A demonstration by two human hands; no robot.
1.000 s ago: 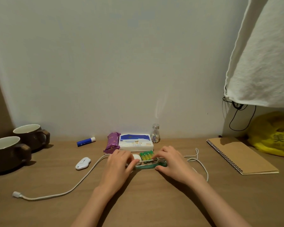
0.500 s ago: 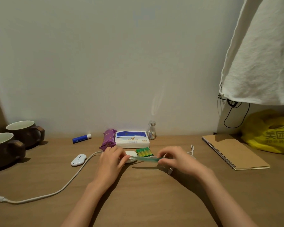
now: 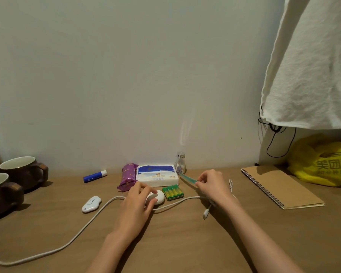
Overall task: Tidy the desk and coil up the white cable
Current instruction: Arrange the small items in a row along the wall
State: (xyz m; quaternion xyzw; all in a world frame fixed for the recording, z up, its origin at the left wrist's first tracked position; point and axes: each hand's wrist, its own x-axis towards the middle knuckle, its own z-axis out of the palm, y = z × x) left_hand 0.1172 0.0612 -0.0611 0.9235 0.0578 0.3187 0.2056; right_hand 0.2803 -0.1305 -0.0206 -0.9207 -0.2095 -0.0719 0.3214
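The right hand point(image 3: 213, 184) is pinching the green stick point(image 3: 187, 179); the left hand point(image 3: 138, 203) is gripping the white round thing point(image 3: 160, 196). Both should be going down gently, off the white cable point(image 3: 177, 202).

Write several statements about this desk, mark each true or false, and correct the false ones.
1. The right hand pinches a thin green plastic stick. True.
2. The long white cable is coiled up. False: it lies stretched out across the wooden desk.
3. Two brown ceramic mugs stand at the desk's left end. True.
4. The pack of green batteries lies on the brown spiral notebook. False: it lies on the desk by the white tissue pack, apart from the notebook.
5. The left hand holds the blue glue stick. False: it holds a white oval gadget; the glue stick lies near the wall.
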